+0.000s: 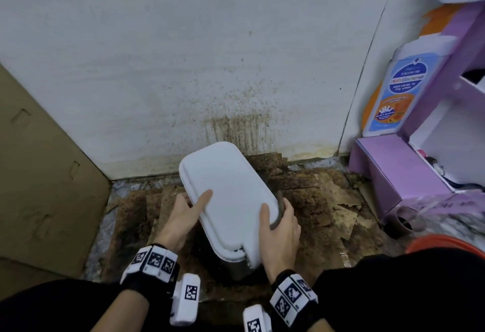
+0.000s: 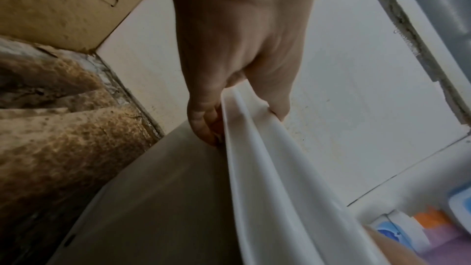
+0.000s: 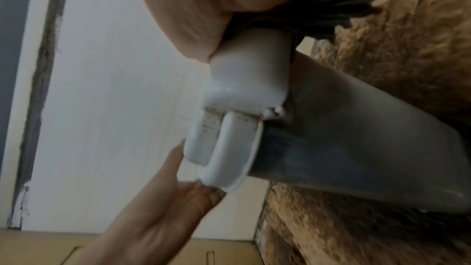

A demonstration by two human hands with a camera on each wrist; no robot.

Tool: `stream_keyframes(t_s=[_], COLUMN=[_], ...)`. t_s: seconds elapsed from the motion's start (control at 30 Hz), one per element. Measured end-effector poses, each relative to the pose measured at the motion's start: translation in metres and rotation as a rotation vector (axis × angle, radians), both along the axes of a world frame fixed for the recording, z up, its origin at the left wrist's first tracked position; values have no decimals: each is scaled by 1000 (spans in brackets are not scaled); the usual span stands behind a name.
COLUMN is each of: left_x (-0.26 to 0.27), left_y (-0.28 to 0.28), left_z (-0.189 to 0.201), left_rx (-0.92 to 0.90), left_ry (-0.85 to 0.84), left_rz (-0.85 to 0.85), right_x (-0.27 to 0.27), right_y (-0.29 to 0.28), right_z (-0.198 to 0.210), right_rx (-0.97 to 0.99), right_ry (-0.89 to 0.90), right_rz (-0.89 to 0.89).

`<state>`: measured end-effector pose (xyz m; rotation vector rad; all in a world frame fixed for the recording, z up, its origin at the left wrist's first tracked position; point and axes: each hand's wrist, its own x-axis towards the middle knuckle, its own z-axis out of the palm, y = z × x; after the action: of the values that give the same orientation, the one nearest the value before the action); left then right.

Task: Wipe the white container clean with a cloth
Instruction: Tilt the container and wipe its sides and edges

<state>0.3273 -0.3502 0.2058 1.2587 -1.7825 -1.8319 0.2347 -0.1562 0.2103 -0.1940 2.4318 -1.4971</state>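
Both hands clamp the white plastic container with its flat hinged lid [image 1: 231,198], tilted, its far end nearest the stained white wall [image 1: 183,56] and its near end lifted off the soiled brown cardboard floor lining [image 1: 315,213] below that wall. Left hand [image 1: 183,213]: thumb flat on the lid top, fingers [image 2: 203,120] curled under the lid rim, so a pinch across the rim. Right hand [image 1: 280,226]: thumb on the lid, fingers round the opposite edge, pressing the dark grey folded cloth [image 1: 280,208] against the container's side.

Handling call: rigid moulded plastic with a smooth, slightly glossy skin, so likely slippery if the cloth is damp. Body [image 3: 356,132] looks translucent grey and seems empty, so probably light; can't confirm the contents. Lid rim gives a good lip for the left-hand hold. Avoid bearing on the white lid latch tab [image 3: 229,138] at the near end; it's speckled with grime and looks like the weak point. Best plan: keep left on the rim as anchor, wipe with right along the long faces.
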Motion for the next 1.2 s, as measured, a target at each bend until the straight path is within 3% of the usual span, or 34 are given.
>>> stream_keyframes(t_s=[0.23,0.37,0.53,0.7,1.0,1.2], left_x=[5,9,10,9,9,11], left_y=[0,2,35,57,57,38], left_z=[-10,-19,-4,-1,2,15], left_rx=[-15,-53,-131,-144,-171,-174], left_ry=[16,-47,-102,-131,-76,-43], left_rz=[39,27,71,71,61,-92], right_x=[3,-21,-56,-69,-62,-28], right_y=[-7,-6,-9,-15,-14,-11], right_z=[1,-3,4,5,-8,-5], right_rx=[31,-17,-150,-125,-88,-90], right_ry=[-30,-58,-184,-208,-102,-73], right_rz=[95,268,483,589,523,261])
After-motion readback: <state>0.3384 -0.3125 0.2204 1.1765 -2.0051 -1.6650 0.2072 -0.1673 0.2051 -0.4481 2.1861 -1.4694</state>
